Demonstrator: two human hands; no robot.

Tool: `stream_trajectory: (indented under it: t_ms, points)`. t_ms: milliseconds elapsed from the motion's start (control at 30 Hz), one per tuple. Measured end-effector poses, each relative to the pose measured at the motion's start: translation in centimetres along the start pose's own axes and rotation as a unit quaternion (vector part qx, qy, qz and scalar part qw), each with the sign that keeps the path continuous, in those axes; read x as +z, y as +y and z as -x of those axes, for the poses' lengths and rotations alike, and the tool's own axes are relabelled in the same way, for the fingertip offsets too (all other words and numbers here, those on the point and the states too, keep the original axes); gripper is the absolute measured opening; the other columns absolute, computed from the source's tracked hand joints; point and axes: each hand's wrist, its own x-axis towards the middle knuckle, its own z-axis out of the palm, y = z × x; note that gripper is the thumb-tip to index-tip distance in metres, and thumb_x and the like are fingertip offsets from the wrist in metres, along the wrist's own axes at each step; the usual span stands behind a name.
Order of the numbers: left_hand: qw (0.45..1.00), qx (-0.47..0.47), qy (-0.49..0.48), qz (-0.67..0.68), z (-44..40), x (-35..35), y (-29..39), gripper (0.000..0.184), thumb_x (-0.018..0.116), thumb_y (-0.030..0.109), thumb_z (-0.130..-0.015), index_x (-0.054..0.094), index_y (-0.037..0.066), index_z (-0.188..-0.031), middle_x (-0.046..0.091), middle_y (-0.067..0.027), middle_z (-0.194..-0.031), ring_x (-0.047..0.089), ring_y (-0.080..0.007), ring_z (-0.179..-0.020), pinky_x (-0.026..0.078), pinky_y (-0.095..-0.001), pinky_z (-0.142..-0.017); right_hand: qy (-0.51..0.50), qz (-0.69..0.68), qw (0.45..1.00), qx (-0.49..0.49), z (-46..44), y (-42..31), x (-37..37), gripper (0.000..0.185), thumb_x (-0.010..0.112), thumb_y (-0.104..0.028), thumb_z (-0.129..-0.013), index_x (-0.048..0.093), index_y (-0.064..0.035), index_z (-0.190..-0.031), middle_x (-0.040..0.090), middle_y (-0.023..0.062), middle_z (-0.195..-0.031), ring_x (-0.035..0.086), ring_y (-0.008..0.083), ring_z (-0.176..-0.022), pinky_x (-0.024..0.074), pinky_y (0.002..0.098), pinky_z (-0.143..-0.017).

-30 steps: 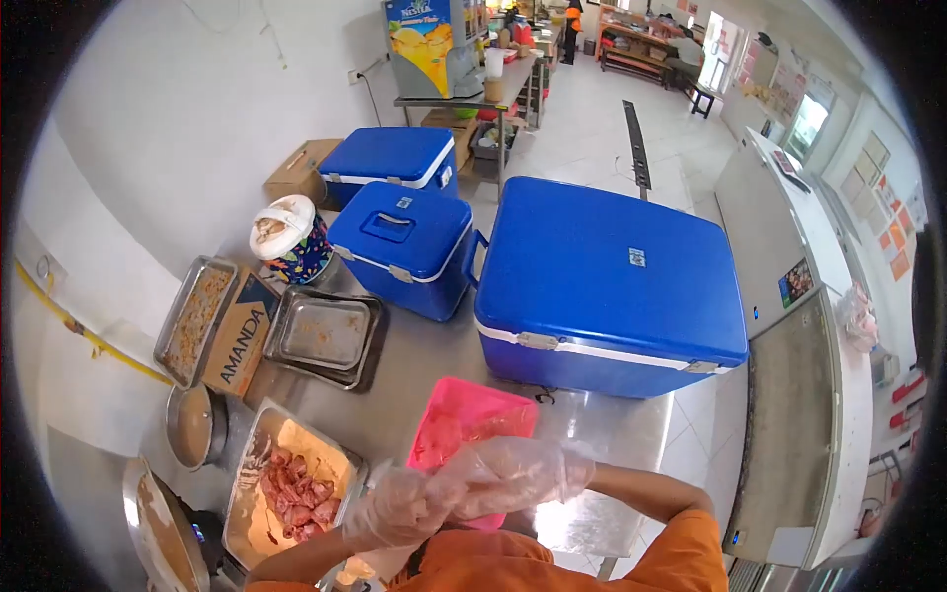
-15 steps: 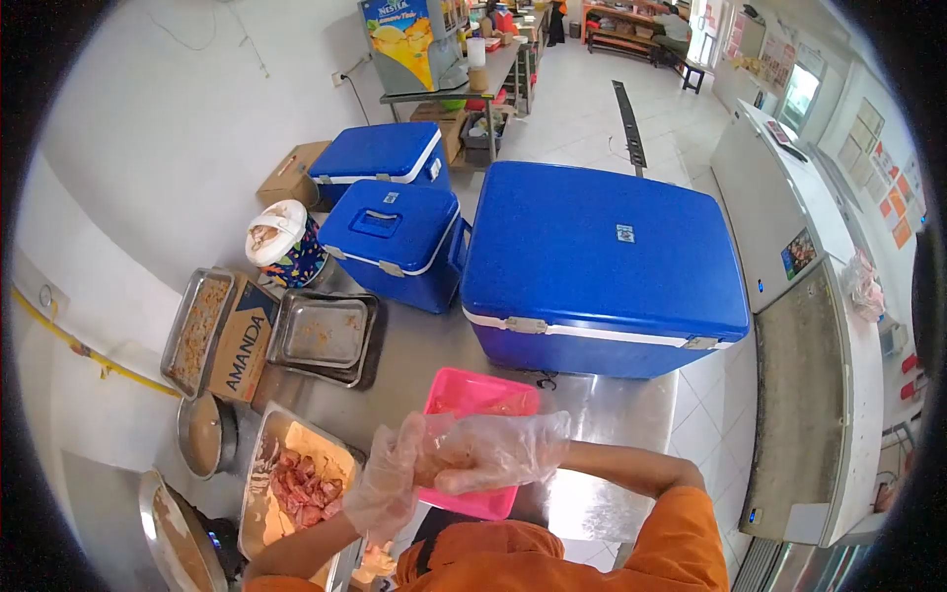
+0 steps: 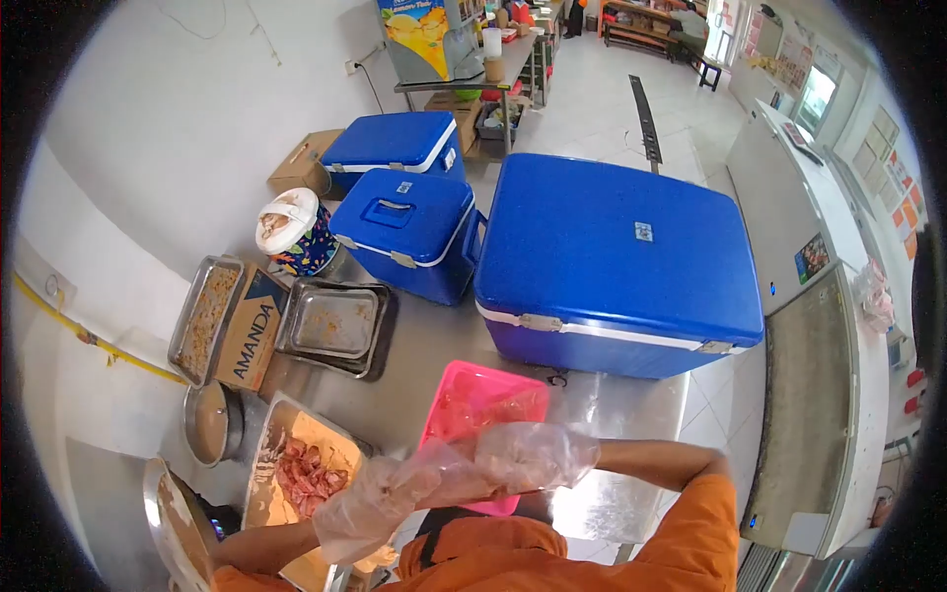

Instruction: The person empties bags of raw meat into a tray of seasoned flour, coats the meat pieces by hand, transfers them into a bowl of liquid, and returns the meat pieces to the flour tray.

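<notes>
Both of my hands wear clear, loose plastic gloves and meet over the near part of a pink tray. My left hand reaches in from the left, its fingers running up against the other glove. My right hand comes from the right, bent over the tray. Crumpled plastic and overlap hide the fingers of both, so I cannot see whether anything is between them. Wet residue shows inside the pink tray. Left of my hands, a metal pan holds orange-brown batter and a heap of raw meat pieces.
Blue coolers stand across the table's far side. Stacked metal trays, an AMANDA carton, a tray of crumbs and a round pan are at left. A white chest freezer flanks the right.
My left hand has slid lower and my right hand a little rightward, uncovering more of the pink tray. The whole view has shifted slightly.
</notes>
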Motion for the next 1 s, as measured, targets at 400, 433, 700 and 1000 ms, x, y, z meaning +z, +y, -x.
stream_trajectory:
  t_ms: [400, 433, 700, 1000]
  points:
    - [0.893, 0.066, 0.446, 0.014, -6.1, 8.6, 5.9, 0.041, 0.065, 0.039, -0.102, 0.061, 0.01, -0.074, 0.063, -0.0066, -0.069, 0.055, -0.0271, -0.055, 0.041, -0.0388, -0.05, 0.455, -0.52, 0.718, -0.087, -1.8, 20.9, 8.8, 0.055, 0.049, -0.051, -0.106, 0.051, -0.0094, -0.141, 0.056, 0.0095, -0.132, 0.058, 0.0283, -0.109, 0.052, 0.0396, -0.102]
    - [0.9, 0.115, 0.419, 0.042, -6.3, 8.5, 5.1, 0.042, 0.065, 0.039, -0.102, 0.061, 0.01, -0.073, 0.062, -0.0062, -0.068, 0.056, -0.0262, -0.055, 0.041, -0.0386, -0.05, 0.469, -0.533, 0.702, -0.054, -1.5, 21.1, 11.6, 0.056, 0.049, -0.052, -0.105, 0.05, -0.0093, -0.142, 0.056, 0.0096, -0.133, 0.057, 0.0285, -0.111, 0.0512, 0.0401, -0.103]
    - [0.892, 0.225, 0.348, 0.18, -2.2, 8.6, 2.1, 0.053, 0.062, 0.042, -0.103, 0.059, 0.007, -0.064, 0.06, -0.0031, -0.062, 0.057, -0.0191, -0.056, 0.042, -0.0372, -0.05, 0.482, -0.464, 0.743, -0.018, -3.2, 15.5, 13.7, 0.067, 0.048, -0.058, -0.104, 0.044, -0.0088, -0.149, 0.049, 0.0102, -0.144, 0.05, 0.0303, -0.126, 0.045, 0.0445, -0.11]
    - [0.772, 0.234, 0.481, 0.343, 4.2, 1.9, -7.5, 0.032, 0.063, 0.037, -0.105, 0.069, 0.005, -0.103, 0.065, 0.0016, -0.082, 0.062, -0.0119, -0.07, 0.048, -0.0319, -0.056, 0.46, -0.312, 0.829, -0.056, -11.7, 8.8, 15.5, 0.08, 0.047, -0.066, -0.102, 0.037, -0.0082, -0.156, 0.042, 0.0109, -0.157, 0.042, 0.0324, -0.142, 0.038, 0.0495, -0.118]
